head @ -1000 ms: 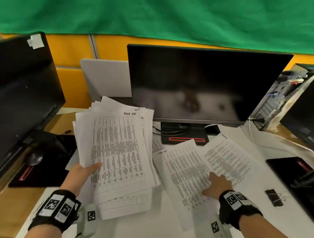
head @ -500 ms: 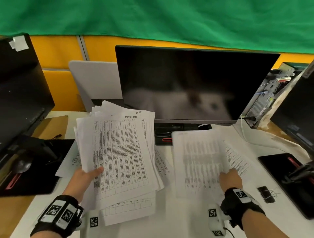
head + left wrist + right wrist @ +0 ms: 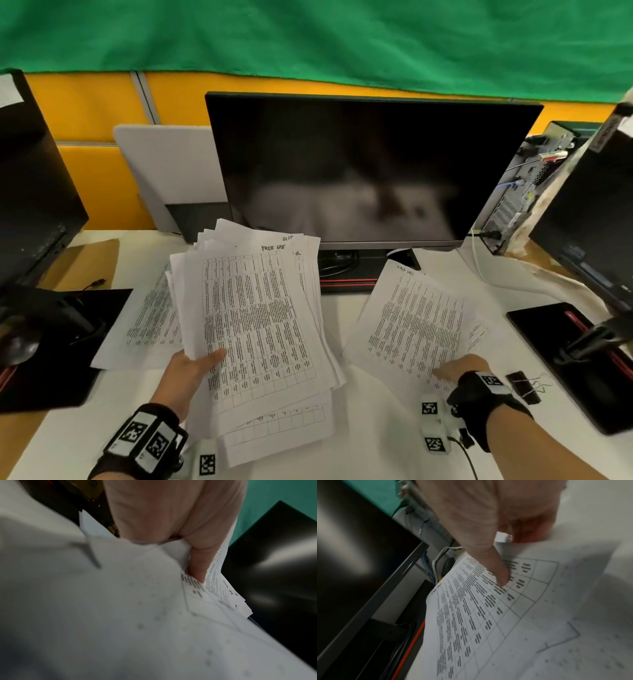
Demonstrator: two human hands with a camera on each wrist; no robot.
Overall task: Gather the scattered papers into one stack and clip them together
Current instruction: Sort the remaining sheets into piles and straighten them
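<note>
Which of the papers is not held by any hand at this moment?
The sheet lying flat at the left, half under the big bundle; no hand touches it.

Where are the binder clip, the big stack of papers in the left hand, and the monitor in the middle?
binder clip [image 3: 523,386]: head view, on its black body.
stack of papers [image 3: 260,318]: head view, on the middle of the top sheet.
monitor [image 3: 359,164]: head view, on the dark screen.
</note>
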